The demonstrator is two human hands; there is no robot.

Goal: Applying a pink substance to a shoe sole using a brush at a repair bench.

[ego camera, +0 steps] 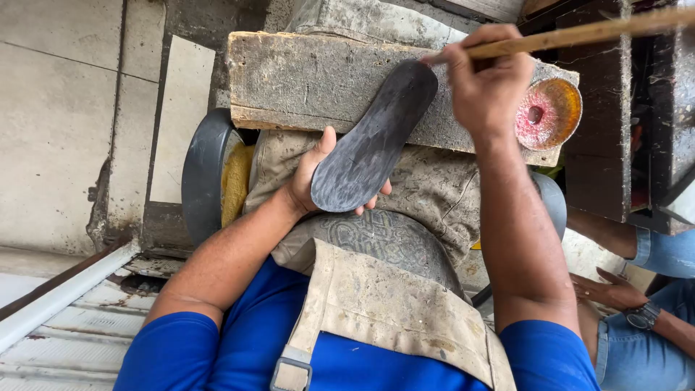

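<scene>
A dark grey shoe sole (373, 141) lies slanted across my lap, heel end in my left hand (313, 177), toe end resting on a worn wooden block (304, 80). My left hand cups the sole from below, with the thumb along its left edge. My right hand (486, 80) grips a long wooden-handled brush (579, 34); its tip touches the toe end of the sole. I wear a blue shirt and a stained canvas apron (391, 304).
A round tin of red-orange glue (548, 112) sits on the block's right end. A dark wooden bench (601, 123) stands to the right. Another person in jeans, with a wristwatch (641, 316), sits at the lower right. Tiled floor (65, 123) lies to the left.
</scene>
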